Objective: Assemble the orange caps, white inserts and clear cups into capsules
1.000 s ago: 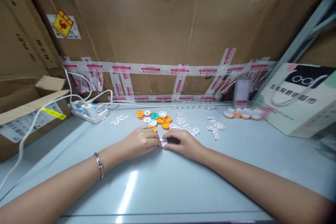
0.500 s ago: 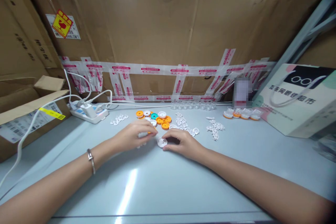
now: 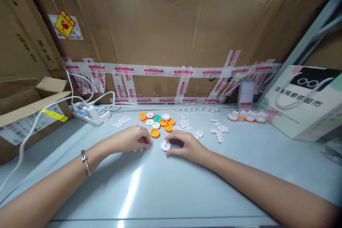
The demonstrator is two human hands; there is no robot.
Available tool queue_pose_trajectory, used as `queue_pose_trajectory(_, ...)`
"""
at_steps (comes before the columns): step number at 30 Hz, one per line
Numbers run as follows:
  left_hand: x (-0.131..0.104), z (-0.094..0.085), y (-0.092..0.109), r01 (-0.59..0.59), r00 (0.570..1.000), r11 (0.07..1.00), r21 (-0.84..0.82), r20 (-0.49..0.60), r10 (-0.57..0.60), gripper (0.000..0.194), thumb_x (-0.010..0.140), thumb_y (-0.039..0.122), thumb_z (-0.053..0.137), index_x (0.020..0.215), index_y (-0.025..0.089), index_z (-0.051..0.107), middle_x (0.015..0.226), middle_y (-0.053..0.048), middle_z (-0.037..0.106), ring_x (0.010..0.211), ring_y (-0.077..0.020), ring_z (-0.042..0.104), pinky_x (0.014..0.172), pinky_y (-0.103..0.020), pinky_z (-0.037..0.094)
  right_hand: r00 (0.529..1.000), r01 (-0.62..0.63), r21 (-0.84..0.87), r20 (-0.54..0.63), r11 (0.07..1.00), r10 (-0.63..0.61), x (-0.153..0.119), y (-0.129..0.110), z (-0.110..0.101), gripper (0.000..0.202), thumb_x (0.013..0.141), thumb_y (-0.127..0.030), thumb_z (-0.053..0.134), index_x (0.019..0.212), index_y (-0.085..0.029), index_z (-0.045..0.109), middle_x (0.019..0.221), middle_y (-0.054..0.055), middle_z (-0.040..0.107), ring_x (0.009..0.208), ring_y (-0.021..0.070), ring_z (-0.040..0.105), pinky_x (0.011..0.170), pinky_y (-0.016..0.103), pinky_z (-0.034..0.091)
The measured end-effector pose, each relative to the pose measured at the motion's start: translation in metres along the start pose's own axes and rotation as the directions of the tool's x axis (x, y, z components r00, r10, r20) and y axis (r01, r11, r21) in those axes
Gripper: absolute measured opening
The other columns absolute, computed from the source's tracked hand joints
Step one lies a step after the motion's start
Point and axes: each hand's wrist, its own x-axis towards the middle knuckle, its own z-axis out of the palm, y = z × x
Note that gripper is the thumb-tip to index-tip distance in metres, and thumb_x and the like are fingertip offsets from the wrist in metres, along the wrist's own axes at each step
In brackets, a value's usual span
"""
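Note:
A round white cup-like part (image 3: 165,145) rests on the grey table, with the thumb and fingers of my right hand (image 3: 187,145) curved around its right side. My left hand (image 3: 137,139) is closed, fingertips together, over small white pieces (image 3: 138,150) that are mostly hidden under it; what it pinches is too small to make out. Just beyond my hands lies an orange disc (image 3: 155,133), near a group of orange, white and teal discs (image 3: 157,118). White flat openwork pieces (image 3: 186,124) lie to the right of that group.
More white pieces (image 3: 220,130) and assembled orange-and-white parts (image 3: 250,115) lie to the right. Clear parts (image 3: 197,107) line the back. A power strip (image 3: 92,114) and open carton (image 3: 32,114) stand left, a paper bag (image 3: 301,103) right. Small white pieces (image 3: 122,121) lie near the strip.
My left hand has moved left and slightly down, away from the white cup-like part, and its fingers have drawn together. The orange disc is now uncovered. My right hand has barely moved.

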Motion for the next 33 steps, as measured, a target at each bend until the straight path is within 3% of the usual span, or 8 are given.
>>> queue_pose_trajectory(5, 0.002, 0.000, 0.002, -0.020, 0.996, 0.999, 0.029, -0.088, 0.023, 0.021, 0.071, 0.014, 0.052, 0.079, 0.019, 0.071, 0.073, -0.001, 0.068, 0.063, -0.0125, 0.058, 0.062, -0.021, 0.041, 0.993, 0.038, 0.044, -0.111, 0.998, -0.033, -0.001, -0.001, -0.002, 0.034, 0.067, -0.037, 0.073, 0.095, -0.019, 0.063, 0.094, 0.006, 0.067, 0.089, 0.0183, 0.061, 0.080, 0.031, 0.048)
queue_pose_trajectory(8, 0.005, 0.003, 0.013, 0.053, 0.978, 0.970, -0.236, -0.184, -0.098, 0.015, 0.073, 0.022, 0.057, 0.079, 0.017, 0.070, 0.075, -0.003, 0.070, 0.066, -0.0139, 0.060, 0.061, -0.023, 0.042, 0.976, 0.088, 0.038, -0.203, 0.995, -0.079, -0.001, -0.003, -0.005, 0.027, 0.074, -0.033, 0.068, 0.097, -0.021, 0.063, 0.095, 0.006, 0.067, 0.091, 0.0180, 0.062, 0.081, 0.033, 0.049)
queue_pose_trajectory(12, 0.008, 0.012, 0.033, 0.097, 0.937, 0.680, -0.727, -0.165, -0.309, 0.019, 0.072, 0.031, 0.065, 0.079, 0.014, 0.065, 0.071, -0.003, 0.068, 0.066, -0.0146, 0.062, 0.061, -0.024, 0.044, 0.924, 0.276, -0.086, -0.252, 0.957, -0.289, 0.000, -0.010, -0.006, 0.021, 0.081, -0.026, 0.061, 0.102, -0.022, 0.063, 0.092, 0.005, 0.069, 0.087, 0.0167, 0.062, 0.078, 0.032, 0.051)
queue_pose_trajectory(15, 0.007, 0.019, 0.041, 0.040, 0.945, 0.495, -0.868, -0.128, -0.300, 0.022, 0.070, 0.029, 0.069, 0.080, 0.014, 0.058, 0.068, -0.001, 0.067, 0.067, -0.0137, 0.063, 0.066, -0.025, 0.044, 0.876, 0.394, -0.175, -0.225, 0.902, -0.426, 0.001, -0.014, -0.006, 0.021, 0.085, -0.019, 0.055, 0.104, -0.023, 0.062, 0.091, 0.005, 0.069, 0.084, 0.0143, 0.062, 0.075, 0.028, 0.052)
queue_pose_trajectory(19, 0.006, 0.025, 0.042, 0.015, 0.969, 0.333, -0.943, -0.068, -0.237, 0.027, 0.070, 0.027, 0.071, 0.085, 0.015, 0.052, 0.065, 0.001, 0.067, 0.064, -0.0112, 0.061, 0.067, -0.025, 0.042, 0.835, 0.470, -0.247, -0.188, 0.847, -0.518, -0.001, -0.016, -0.009, 0.026, 0.085, -0.011, 0.052, 0.107, -0.021, 0.060, 0.088, 0.005, 0.068, 0.081, 0.0135, 0.061, 0.071, 0.028, 0.052)
queue_pose_trajectory(24, 0.007, 0.027, 0.042, -0.003, 0.970, 0.287, -0.958, -0.073, -0.231, 0.027, 0.070, 0.025, 0.072, 0.084, 0.016, 0.050, 0.062, 0.003, 0.065, 0.063, -0.0102, 0.060, 0.064, -0.023, 0.039, 0.776, 0.558, -0.324, -0.123, 0.764, -0.618, -0.003, -0.017, -0.016, 0.031, 0.085, -0.011, 0.050, 0.113, -0.023, 0.055, 0.090, 0.005, 0.069, 0.084, 0.0139, 0.062, 0.071, 0.029, 0.051)
queue_pose_trajectory(33, 0.010, 0.034, 0.042, 0.025, 0.963, 0.266, -0.964, -0.047, -0.264, 0.031, 0.066, 0.029, 0.074, 0.082, 0.016, 0.051, 0.062, 0.002, 0.064, 0.062, -0.0103, 0.060, 0.059, -0.022, 0.036, 0.758, 0.592, -0.368, -0.047, 0.717, -0.650, -0.001, -0.016, -0.017, 0.034, 0.085, -0.011, 0.050, 0.119, -0.018, 0.050, 0.091, 0.007, 0.069, 0.085, 0.0157, 0.062, 0.073, 0.031, 0.051)
